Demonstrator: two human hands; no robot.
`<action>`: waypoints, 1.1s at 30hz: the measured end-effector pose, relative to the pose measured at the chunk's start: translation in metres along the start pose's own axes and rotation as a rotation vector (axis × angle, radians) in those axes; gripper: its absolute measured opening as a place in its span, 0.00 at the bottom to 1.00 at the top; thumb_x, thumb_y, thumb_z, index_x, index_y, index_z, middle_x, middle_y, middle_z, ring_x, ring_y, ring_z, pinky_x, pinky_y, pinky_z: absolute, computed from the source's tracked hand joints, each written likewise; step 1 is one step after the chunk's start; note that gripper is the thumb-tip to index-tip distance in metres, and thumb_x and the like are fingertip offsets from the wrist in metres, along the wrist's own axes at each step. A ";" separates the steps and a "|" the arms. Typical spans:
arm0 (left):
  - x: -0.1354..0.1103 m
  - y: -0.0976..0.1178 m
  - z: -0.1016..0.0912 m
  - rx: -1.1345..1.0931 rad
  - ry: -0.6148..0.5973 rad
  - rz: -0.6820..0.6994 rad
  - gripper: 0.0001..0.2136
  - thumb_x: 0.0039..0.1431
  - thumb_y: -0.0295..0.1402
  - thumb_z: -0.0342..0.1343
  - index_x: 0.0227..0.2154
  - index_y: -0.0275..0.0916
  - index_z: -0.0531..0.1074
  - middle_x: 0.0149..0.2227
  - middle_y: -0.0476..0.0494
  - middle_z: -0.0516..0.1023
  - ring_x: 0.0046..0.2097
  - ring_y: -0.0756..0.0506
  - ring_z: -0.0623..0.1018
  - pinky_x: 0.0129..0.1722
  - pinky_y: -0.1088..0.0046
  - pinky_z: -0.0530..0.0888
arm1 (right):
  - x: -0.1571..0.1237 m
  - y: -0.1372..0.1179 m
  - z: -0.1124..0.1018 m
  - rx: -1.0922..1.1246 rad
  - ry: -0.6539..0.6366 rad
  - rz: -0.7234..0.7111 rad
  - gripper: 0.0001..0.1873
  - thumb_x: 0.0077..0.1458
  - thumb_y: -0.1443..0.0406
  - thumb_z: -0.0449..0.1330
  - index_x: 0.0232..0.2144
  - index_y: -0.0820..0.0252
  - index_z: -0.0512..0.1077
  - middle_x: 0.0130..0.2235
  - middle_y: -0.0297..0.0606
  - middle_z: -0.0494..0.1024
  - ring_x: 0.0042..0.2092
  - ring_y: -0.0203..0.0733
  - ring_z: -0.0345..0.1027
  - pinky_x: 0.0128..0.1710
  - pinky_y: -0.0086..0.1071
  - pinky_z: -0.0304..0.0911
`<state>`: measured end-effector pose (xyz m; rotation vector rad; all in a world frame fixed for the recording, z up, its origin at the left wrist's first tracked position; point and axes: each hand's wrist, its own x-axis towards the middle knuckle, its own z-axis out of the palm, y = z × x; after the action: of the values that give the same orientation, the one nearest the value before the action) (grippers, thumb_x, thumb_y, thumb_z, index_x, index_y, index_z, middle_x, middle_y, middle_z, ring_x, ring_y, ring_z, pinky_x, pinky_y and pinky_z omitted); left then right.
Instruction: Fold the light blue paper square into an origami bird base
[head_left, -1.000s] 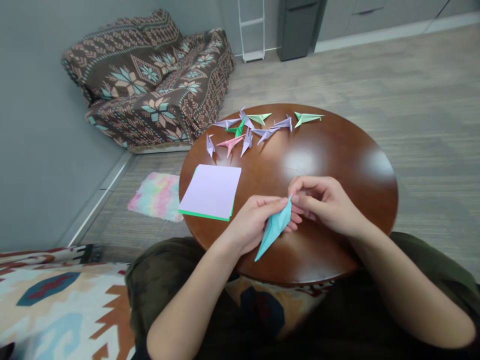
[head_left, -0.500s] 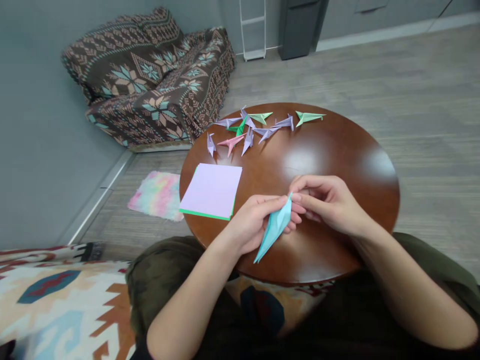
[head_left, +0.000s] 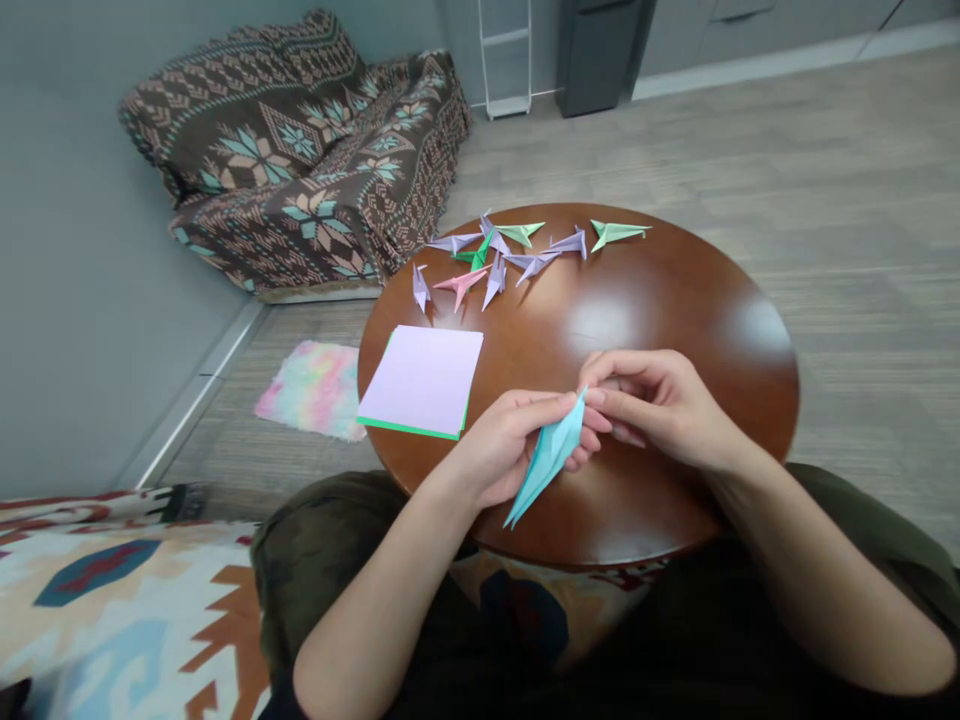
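Note:
A light blue folded origami paper [head_left: 551, 455], long and pointed, is held over the near part of the round table. My left hand [head_left: 517, 440] is closed on it, thumb on top and fingers beneath. At its upper tip, my right hand [head_left: 652, 400] pinches the paper between thumb and fingers. The forked lower end points toward me, free of both hands. Left of my hands lies a stack of square paper [head_left: 424, 380], lilac on top with a green edge showing below.
Several folded paper cranes [head_left: 495, 280] in lilac, green and pink stand at the far side of the brown table [head_left: 675, 300]. A patterned sofa [head_left: 315, 170] is beyond, at left. A pastel rug [head_left: 315, 390] lies on the floor.
Both hands keep their hold on the blue paper. Its lower end has shifted very slightly down and left; little else differs.

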<state>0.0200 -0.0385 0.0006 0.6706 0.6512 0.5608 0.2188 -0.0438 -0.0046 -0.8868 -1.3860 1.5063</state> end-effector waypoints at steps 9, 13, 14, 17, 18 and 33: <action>-0.001 0.000 0.002 0.006 0.005 0.007 0.15 0.58 0.40 0.69 0.31 0.29 0.83 0.25 0.41 0.79 0.27 0.52 0.76 0.30 0.76 0.70 | -0.002 -0.001 0.000 0.001 0.010 0.008 0.13 0.58 0.57 0.72 0.33 0.62 0.78 0.25 0.33 0.74 0.19 0.29 0.59 0.16 0.24 0.51; -0.001 0.000 0.001 0.021 0.002 0.015 0.15 0.59 0.40 0.68 0.31 0.29 0.83 0.26 0.42 0.79 0.27 0.52 0.76 0.30 0.77 0.70 | -0.001 0.000 0.000 0.011 0.014 0.012 0.11 0.57 0.60 0.73 0.33 0.62 0.79 0.25 0.32 0.74 0.19 0.28 0.60 0.16 0.24 0.51; -0.001 0.000 0.001 0.029 -0.001 0.020 0.15 0.60 0.40 0.67 0.32 0.29 0.84 0.26 0.42 0.79 0.27 0.52 0.76 0.30 0.78 0.70 | -0.001 0.000 0.000 0.014 0.017 0.013 0.11 0.57 0.60 0.73 0.33 0.62 0.79 0.25 0.32 0.74 0.19 0.28 0.60 0.16 0.23 0.51; 0.000 -0.001 0.001 0.054 0.001 0.040 0.15 0.61 0.40 0.66 0.32 0.29 0.84 0.26 0.42 0.79 0.27 0.52 0.77 0.30 0.78 0.71 | 0.000 0.000 0.000 0.014 0.026 0.013 0.11 0.55 0.61 0.74 0.33 0.62 0.79 0.24 0.32 0.75 0.19 0.28 0.60 0.16 0.23 0.51; 0.000 -0.001 0.001 0.060 0.005 0.044 0.15 0.61 0.41 0.66 0.32 0.30 0.84 0.26 0.42 0.79 0.27 0.52 0.77 0.30 0.78 0.71 | 0.000 0.000 0.000 0.010 0.030 0.012 0.11 0.55 0.61 0.74 0.32 0.62 0.79 0.24 0.32 0.75 0.19 0.28 0.60 0.16 0.23 0.51; 0.004 -0.009 0.006 0.251 0.123 0.187 0.20 0.56 0.49 0.68 0.31 0.32 0.84 0.28 0.39 0.83 0.28 0.48 0.78 0.34 0.72 0.75 | 0.002 0.001 0.009 -0.040 0.153 -0.014 0.07 0.55 0.67 0.69 0.27 0.61 0.75 0.21 0.30 0.72 0.19 0.30 0.61 0.16 0.24 0.52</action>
<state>0.0291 -0.0440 -0.0038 0.9441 0.7868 0.7045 0.2097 -0.0451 -0.0046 -0.9941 -1.3115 1.3740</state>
